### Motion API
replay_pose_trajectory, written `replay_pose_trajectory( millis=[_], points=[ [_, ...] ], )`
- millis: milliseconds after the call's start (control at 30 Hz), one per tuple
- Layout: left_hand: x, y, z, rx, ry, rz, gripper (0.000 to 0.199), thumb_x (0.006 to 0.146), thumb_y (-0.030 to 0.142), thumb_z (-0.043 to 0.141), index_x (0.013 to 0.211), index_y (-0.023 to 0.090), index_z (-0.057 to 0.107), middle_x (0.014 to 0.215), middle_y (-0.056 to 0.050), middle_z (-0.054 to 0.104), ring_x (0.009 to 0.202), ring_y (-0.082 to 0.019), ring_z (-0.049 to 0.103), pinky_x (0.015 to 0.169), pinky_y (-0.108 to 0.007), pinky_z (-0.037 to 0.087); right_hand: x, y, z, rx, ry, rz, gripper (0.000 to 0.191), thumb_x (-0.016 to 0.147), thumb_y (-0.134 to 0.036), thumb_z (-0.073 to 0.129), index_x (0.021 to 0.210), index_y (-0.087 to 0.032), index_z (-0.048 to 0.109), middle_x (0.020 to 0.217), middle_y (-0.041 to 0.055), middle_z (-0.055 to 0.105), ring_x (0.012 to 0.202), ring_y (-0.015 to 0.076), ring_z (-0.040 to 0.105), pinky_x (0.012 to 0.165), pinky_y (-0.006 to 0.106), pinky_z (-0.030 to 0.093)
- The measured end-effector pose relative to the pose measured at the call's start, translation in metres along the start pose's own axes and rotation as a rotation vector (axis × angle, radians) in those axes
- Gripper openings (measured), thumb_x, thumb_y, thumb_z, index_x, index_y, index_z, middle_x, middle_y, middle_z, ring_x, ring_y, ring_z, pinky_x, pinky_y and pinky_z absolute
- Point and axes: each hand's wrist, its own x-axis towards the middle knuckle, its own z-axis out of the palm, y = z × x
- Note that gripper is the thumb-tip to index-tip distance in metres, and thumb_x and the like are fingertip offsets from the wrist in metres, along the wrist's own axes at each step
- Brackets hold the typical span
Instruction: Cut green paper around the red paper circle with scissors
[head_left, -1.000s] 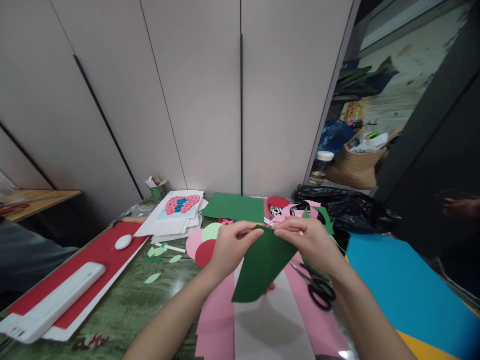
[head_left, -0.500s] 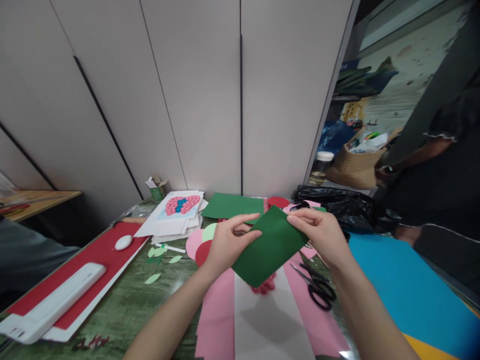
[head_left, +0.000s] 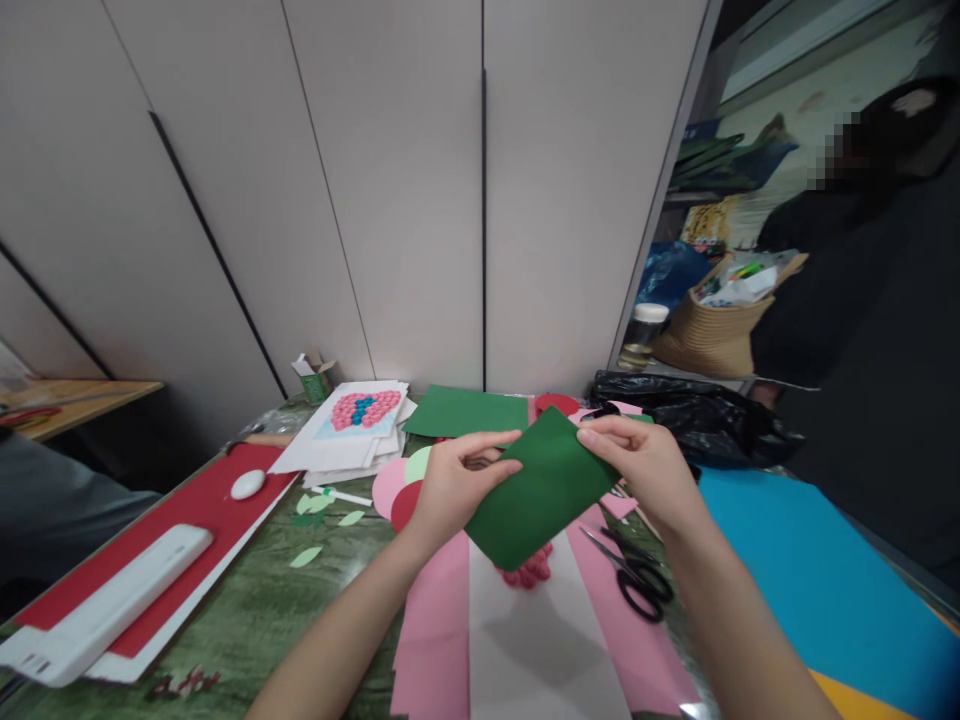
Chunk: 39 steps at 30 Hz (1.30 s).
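Note:
A dark green paper piece (head_left: 544,490) is held up, tilted, over the table. My left hand (head_left: 465,485) pinches its left edge between thumb and fingers. At its upper right edge, my right hand (head_left: 637,460) grips it with thumb and fingers closed. Below the paper, a white sheet (head_left: 544,640) lies on pink paper (head_left: 435,630), and a pink-red textured decoration (head_left: 527,572) on the sheet is partly hidden. Black-handled scissors (head_left: 641,585) rest on the right side of the pink paper.
Red paper (head_left: 247,455) under a long white device (head_left: 127,600) lies left. Leaf cutouts (head_left: 306,557), stacked white sheets (head_left: 322,455) and another green sheet (head_left: 465,412) are farther back. Blue paper (head_left: 810,570) and a black plastic bag (head_left: 675,405) are right; a person (head_left: 832,270) stands beyond.
Both hands and the green paper have barely moved. At the right, the person has shifted; the arm near the basket is gone from there, and the head now shows.

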Motion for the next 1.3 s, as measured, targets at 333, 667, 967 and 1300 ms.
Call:
replay_pose_trajectory(
  millis=[333, 667, 967, 1300],
  points=[
    [-0.001, 0.001, -0.002, -0.006, -0.028, -0.011, 0.034, 0.064, 0.024, 0.068, 0.099, 0.024, 0.068, 0.061, 0.002, 0.054, 0.055, -0.009, 0.044, 0.052, -0.021, 0.038, 0.0, -0.001, 0.0, -0.031, 0.003, -0.004, 0.022, 0.067, -0.038, 0.065, 0.073, -0.018, 0.067, 0.058, 0.0027, 0.065, 0.05, 0.0161, 0.059, 0.034, 0.02, 0.036],
    [0.0, 0.002, -0.003, 0.031, -0.016, 0.001, 0.032, 0.065, 0.024, 0.068, 0.097, 0.025, 0.069, 0.064, 0.001, 0.057, 0.057, -0.01, 0.047, 0.054, -0.022, 0.04, 0.001, 0.001, -0.001, -0.018, -0.028, -0.012, 0.022, 0.068, -0.039, 0.065, 0.075, -0.018, 0.067, 0.062, 0.0036, 0.068, 0.058, 0.019, 0.063, 0.043, 0.024, 0.045],
    [0.001, 0.001, -0.006, 0.137, -0.13, 0.033, 0.032, 0.065, 0.025, 0.068, 0.097, 0.026, 0.069, 0.071, -0.001, 0.062, 0.061, -0.012, 0.05, 0.055, -0.022, 0.042, 0.003, 0.008, -0.005, -0.089, -0.151, -0.124, 0.03, 0.074, -0.042, 0.061, 0.088, -0.017, 0.069, 0.078, 0.0063, 0.07, 0.075, 0.0219, 0.063, 0.063, 0.03, 0.048],
    [0.001, 0.003, -0.008, 0.171, -0.152, 0.031, 0.031, 0.067, 0.026, 0.066, 0.099, 0.028, 0.068, 0.071, 0.0, 0.06, 0.061, -0.011, 0.048, 0.055, -0.022, 0.039, 0.001, 0.007, -0.004, -0.084, -0.125, -0.101, 0.024, 0.074, -0.039, 0.062, 0.085, -0.019, 0.069, 0.075, 0.0029, 0.07, 0.07, 0.019, 0.064, 0.06, 0.025, 0.048]
  ],
)
